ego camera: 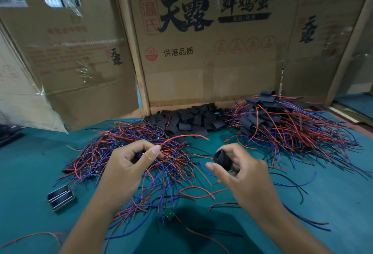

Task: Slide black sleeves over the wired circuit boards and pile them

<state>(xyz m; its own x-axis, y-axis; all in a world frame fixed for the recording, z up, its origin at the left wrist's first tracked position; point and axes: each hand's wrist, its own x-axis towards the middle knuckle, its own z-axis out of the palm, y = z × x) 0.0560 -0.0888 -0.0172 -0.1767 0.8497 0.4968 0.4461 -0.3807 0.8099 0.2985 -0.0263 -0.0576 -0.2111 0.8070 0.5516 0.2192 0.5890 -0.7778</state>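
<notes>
Right hand is gripping an opened black sleeve near centre, left hand is pinching a wired board out of the bare-board tangle on the green worktop, with the finished pile sitting far right.

A tangled heap of unsleeved boards with red, blue and black wires sprawled across the left-centre of the green tabletop. Flat black sleeves lay heaped at the far edge, in the middle. Toward the far right corner rose the pile of sleeved boards, wires fanning outward. One black sleeve, its mouth opened round, was pinched in the right hand. A single green board lay near the front edge.
</notes>
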